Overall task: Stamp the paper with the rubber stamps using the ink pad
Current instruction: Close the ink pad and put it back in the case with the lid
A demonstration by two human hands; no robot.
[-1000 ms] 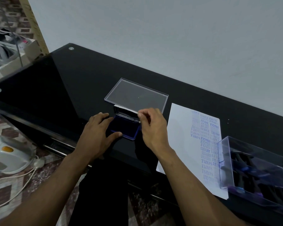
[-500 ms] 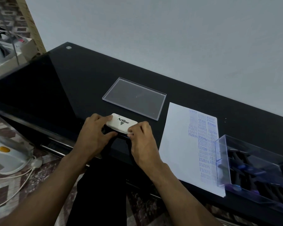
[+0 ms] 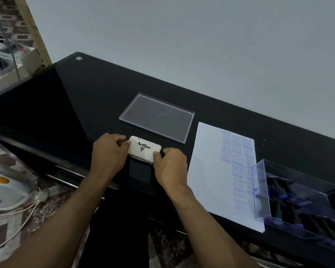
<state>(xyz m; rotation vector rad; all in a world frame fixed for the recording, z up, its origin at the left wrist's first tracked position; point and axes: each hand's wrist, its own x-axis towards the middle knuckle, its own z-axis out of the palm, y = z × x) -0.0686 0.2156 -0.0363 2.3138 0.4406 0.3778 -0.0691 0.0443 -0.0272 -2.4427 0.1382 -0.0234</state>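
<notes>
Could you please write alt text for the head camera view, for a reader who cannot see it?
Both hands, left hand and right hand, grip the ends of a closed white ink pad on a black glass desk. Right of it lie a stamped paper and a clear box; a clear lid lies behind.

both forearms are bare from the bottom edge of the view up to the wrists, with no sleeve showing on either. the left hand (image 3: 108, 151) wears no glove, ring, watch or band. the right hand (image 3: 170, 164) is bare in the same way, and the wrist just behind it carries nothing. the knuckles and tendons stand out on the back of each hand. the fingernails that show near the fingertips look short and unpainted.
</notes>
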